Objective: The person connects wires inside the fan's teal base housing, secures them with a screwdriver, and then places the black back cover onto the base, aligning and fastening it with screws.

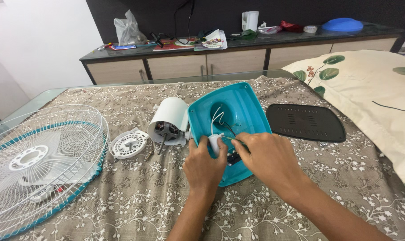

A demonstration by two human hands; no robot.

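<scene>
Teal fan base [247,107] lies upside down on the table cloth [122,205], holding one white capacitor [214,143] and white and black wires [218,117]. Left hand [204,167] is clamped on the capacitor; right hand [267,156] pinches something small beside it (can't tell what). Nearby: one motor [169,121], one fan guard [37,160], one black plate [306,122].

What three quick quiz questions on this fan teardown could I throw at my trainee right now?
1. True or false: the teal fan base lies with its hollow inside facing up.
2. Which hand grips the small white capacitor: left hand or right hand?
3. Multiple choice: right of the base lies A) the black base cover, B) the wire fan guard, C) the white motor housing.

Key: 1 true; 2 left hand; 3 A.
</scene>
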